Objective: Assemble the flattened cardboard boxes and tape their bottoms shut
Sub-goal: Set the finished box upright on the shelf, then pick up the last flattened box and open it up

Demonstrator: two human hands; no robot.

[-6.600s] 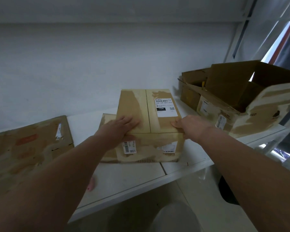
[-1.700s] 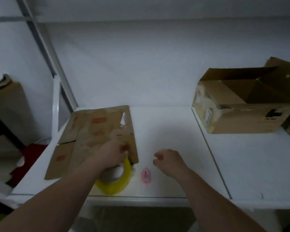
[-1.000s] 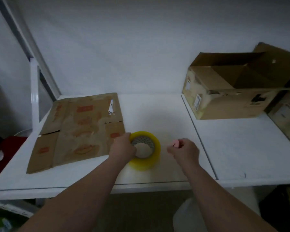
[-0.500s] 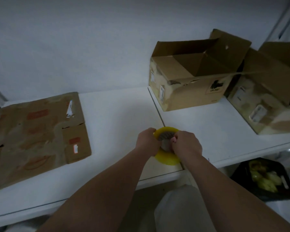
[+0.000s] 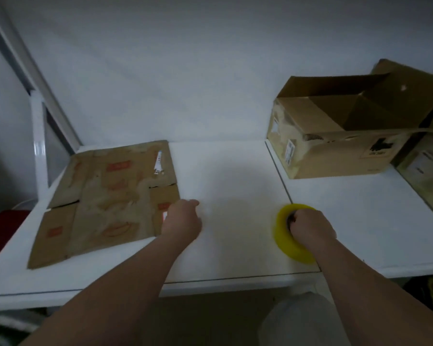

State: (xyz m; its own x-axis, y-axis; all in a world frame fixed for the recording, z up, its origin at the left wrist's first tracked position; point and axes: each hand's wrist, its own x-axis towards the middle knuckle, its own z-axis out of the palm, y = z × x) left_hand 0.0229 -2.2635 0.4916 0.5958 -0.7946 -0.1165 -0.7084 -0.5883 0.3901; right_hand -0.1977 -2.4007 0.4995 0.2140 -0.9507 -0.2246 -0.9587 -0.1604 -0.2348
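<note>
Nearest, the right hand (image 5: 310,229) has its fingers hooked into the core of the roll of yellow packing tape (image 5: 289,245). It grips the roll where it lies on the counter (image 5: 230,176), close to the front edge. The left hand (image 5: 183,221) is at the right edge of the flattened cardboard box (image 5: 105,198), fingers curled by the near flap. From behind the knuckles I cannot tell whether they pinch the card or only touch it.

The step in hand looks to be starting the next box: tape aside, sheet to be raised. To do it well, let the roll go on bare counter, well apart from the sheet, so both hands are free. Take the flattened box by two opposite creases, not by a loose flap, since the card looks worn and a flap may tear at its slit. Draw it to the middle of the counter and push the creases together until the sides stand square. Then turn the bottom up and fold the short flaps first, with the long ones over them, so the seam meets before any tape goes on.

Farther back at the right, an assembled open box (image 5: 335,156) stands near the wall. A second box (image 5: 425,171) is just beside it at the frame's edge, so work short of them.
</note>
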